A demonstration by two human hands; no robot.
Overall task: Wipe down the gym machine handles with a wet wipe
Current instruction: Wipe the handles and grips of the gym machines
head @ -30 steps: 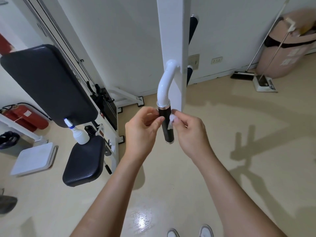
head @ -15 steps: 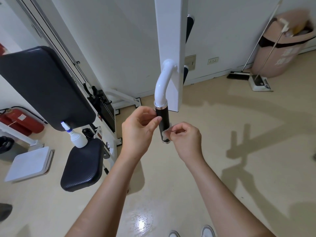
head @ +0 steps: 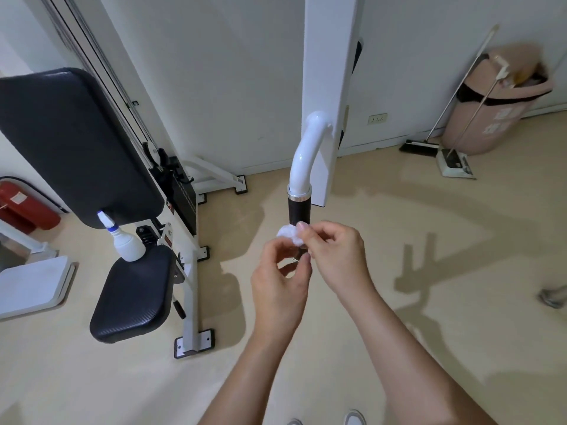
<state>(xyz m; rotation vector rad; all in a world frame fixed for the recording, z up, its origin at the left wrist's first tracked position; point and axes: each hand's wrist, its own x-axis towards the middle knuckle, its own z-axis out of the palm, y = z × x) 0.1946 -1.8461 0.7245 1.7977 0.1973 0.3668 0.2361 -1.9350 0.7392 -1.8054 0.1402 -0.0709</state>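
A white curved bar ends in a black handle grip with a chrome ring, hanging down from a white post at centre. A small crumpled white wet wipe sits just left of the grip's lower part. My right hand pinches the wipe between thumb and fingertips. My left hand is just below it, fingers curled, thumb and fingers near the wipe; whether it touches the wipe is unclear. The grip's lower end is hidden behind my hands. A second black handle shows behind the post.
A gym machine with black backrest and black seat stands at left, a white spray bottle on the seat. A red fire extinguisher and white scale lie far left. Bin, broom and dustpan stand back right.
Both hands have slid down off the upper grip to its lower end. My left hand let go of the grip, and the wipe is now bunched up left of the grip.
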